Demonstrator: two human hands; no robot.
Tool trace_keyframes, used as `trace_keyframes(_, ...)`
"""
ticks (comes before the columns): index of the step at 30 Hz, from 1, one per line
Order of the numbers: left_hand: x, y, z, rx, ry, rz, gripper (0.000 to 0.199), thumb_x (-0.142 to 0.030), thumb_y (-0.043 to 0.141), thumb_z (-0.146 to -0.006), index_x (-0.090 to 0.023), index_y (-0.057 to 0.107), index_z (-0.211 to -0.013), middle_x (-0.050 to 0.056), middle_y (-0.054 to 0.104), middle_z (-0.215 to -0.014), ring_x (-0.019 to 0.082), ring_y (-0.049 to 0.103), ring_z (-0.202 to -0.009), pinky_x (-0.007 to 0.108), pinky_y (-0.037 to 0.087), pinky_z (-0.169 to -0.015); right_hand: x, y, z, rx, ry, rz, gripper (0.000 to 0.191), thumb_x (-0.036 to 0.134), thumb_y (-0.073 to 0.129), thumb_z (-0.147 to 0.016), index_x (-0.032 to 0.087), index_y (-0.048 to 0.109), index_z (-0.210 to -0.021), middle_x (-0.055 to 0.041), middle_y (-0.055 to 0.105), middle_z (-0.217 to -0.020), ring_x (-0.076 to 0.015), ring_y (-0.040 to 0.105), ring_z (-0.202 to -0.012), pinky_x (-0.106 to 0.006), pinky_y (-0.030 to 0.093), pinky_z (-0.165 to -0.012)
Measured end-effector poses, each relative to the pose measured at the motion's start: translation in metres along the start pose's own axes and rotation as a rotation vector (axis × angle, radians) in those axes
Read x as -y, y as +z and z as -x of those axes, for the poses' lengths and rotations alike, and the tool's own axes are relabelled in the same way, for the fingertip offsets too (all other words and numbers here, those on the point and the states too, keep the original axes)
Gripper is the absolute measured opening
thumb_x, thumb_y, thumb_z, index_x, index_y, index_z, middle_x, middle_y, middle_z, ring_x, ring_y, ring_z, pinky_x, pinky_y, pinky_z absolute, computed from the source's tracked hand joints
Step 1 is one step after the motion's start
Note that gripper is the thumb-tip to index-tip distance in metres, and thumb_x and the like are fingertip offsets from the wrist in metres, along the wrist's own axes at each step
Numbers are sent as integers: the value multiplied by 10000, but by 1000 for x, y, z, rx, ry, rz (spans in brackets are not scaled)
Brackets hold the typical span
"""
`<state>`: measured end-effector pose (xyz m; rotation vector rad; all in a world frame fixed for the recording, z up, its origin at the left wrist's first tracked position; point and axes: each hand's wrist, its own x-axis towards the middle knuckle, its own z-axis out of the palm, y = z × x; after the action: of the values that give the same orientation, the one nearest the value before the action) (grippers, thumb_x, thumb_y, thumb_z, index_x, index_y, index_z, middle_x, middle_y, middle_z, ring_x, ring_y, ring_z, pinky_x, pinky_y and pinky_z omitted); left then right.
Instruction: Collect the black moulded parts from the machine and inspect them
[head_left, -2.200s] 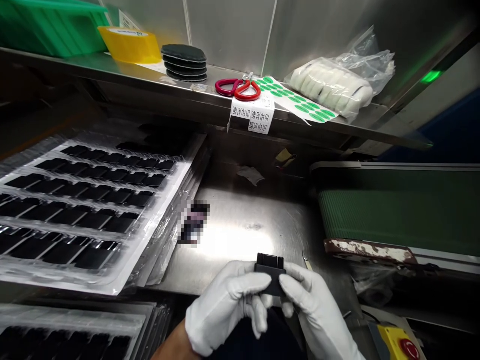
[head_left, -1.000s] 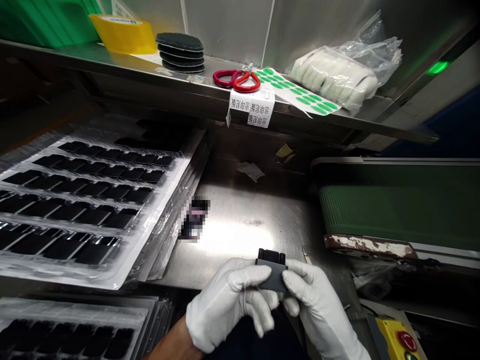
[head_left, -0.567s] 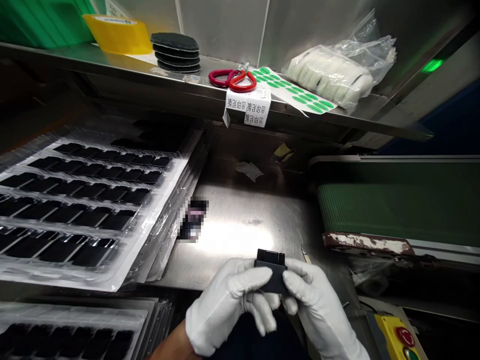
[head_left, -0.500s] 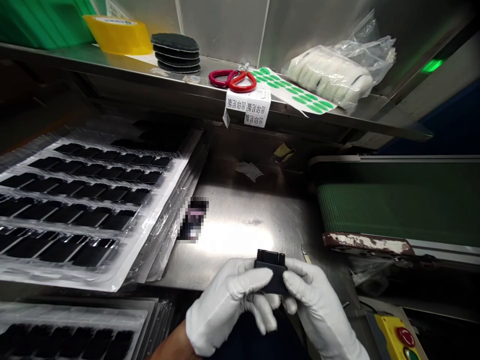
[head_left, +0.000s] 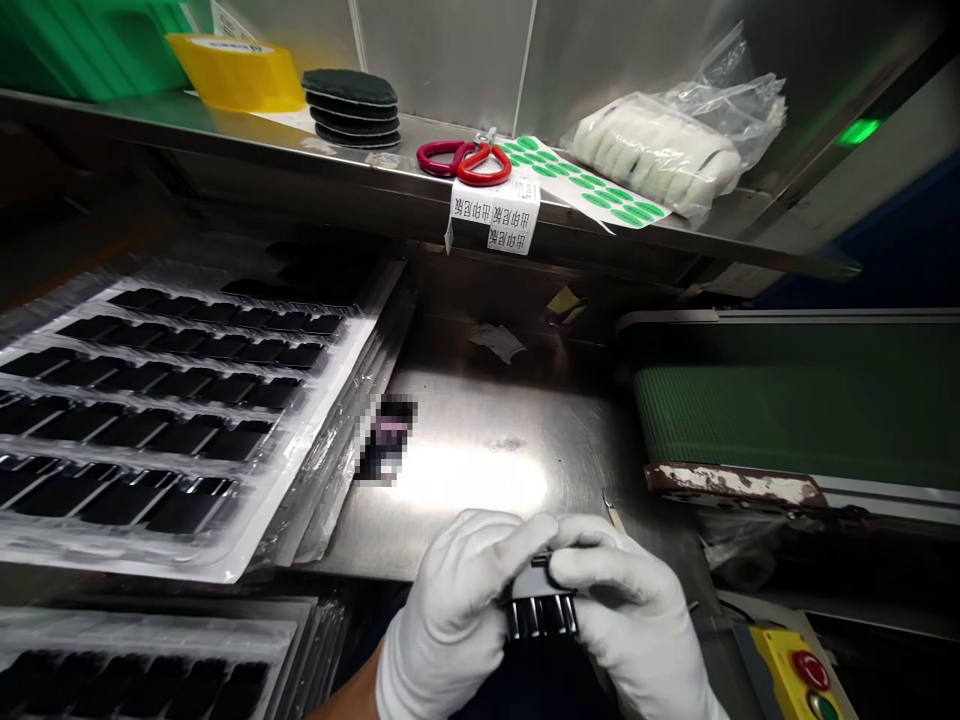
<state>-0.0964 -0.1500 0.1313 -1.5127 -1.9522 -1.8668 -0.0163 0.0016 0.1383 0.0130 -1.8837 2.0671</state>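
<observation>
Both my hands wear white gloves and meet low in the middle of the view, over the near edge of the steel table (head_left: 450, 500). Between them is a small black plastic part (head_left: 541, 612) with a row of glossy ribs facing me. My left hand (head_left: 469, 600) grips its left side, thumb across the top. From the right, my right hand (head_left: 626, 605) pinches it with bent fingers. The gloves cover much of the part. To the left, a clear plastic tray (head_left: 225, 565) holds rows of similar black parts.
More trays (head_left: 285, 640) are stacked at lower left. On the right are a green conveyor belt (head_left: 795, 410) and a yellow box with a red button (head_left: 810, 670). A steel shelf (head_left: 360, 170) bears red-handled scissors (head_left: 484, 165), yellow tape (head_left: 236, 75) and green stickers (head_left: 581, 180). A slim pointed tool (head_left: 613, 512) lies beyond my right hand.
The black part has been turned over between my hands, so its ribbed end now faces me rather than away. My fingers have closed over its top.
</observation>
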Motion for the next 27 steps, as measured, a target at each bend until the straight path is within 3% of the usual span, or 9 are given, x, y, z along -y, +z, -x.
trace_keyframes(3,-2,-3,-2,4,56,-52,563,24,521,-824,-134,507,-1364,71,672,-1036,170,630,-993,306,475,-924,2,1,0,4,-56,57,355,40,714,-752,362,736,-900,54,688,-933,-110,681,-869,-209,578,-782)
trace_keyframes(7,-4,-5,-4,6,55,-41,563,-8,543,-839,-191,503,-1370,71,680,-1008,191,641,-933,335,501,-861,2,0,1,2,-79,37,365,22,720,-737,350,737,-896,45,686,-912,-112,676,-851,-211,580,-777)
trace_keyframes(11,-12,-9,-23,61,-78,161,554,-54,567,-872,-258,508,-1384,54,680,-935,178,635,-808,316,519,-778,13,-3,-10,-45,54,-82,323,83,789,-702,305,741,-931,9,715,-983,-140,672,-950,-202,549,-859)
trace_keyframes(15,-41,-18,-77,143,-442,339,329,-185,669,-870,-290,664,-1182,-2,670,-916,157,615,-825,250,496,-761,46,-15,-39,-62,263,-166,338,224,858,-653,251,737,-968,-26,743,-990,-174,675,-931,-243,543,-871)
trace_keyframes(17,-62,-24,-113,224,-526,331,204,-232,650,-884,-246,693,-1083,-1,674,-941,178,617,-907,254,485,-821,69,-24,-60,-53,257,-195,356,299,874,-635,223,743,-957,-28,745,-895,-142,657,-792,-218,541,-756)
trace_keyframes(19,-80,-29,-150,303,-591,237,165,-312,591,-914,-196,693,-975,13,679,-907,194,617,-887,262,486,-786,95,-33,-83,-35,239,-187,372,370,870,-635,185,743,-932,-24,717,-761,-106,608,-633,-187,483,-577)
trace_keyframes(22,-92,-31,-198,339,-605,122,292,-432,587,-893,-151,644,-838,13,628,-729,163,555,-673,243,435,-597,130,-46,-117,29,184,-144,403,443,823,-683,132,727,-921,-30,674,-693,-81,543,-483,-178,384,-432)
trace_keyframes(24,-89,-29,-221,340,-563,211,345,-489,616,-864,-148,628,-812,2,596,-664,135,505,-593,230,410,-550,148,-55,-137,85,151,-181,433,471,782,-724,120,707,-968,-45,677,-719,-76,543,-453,-170,378,-410)
trace_keyframes(27,-76,-21,-244,156,-510,326,361,-539,668,-816,-182,659,-873,21,653,-717,159,576,-645,242,474,-593,159,-69,-159,127,127,-303,473,477,773,-729,151,670,-1057,-55,700,-747,-102,594,-463,-191,443,-444)
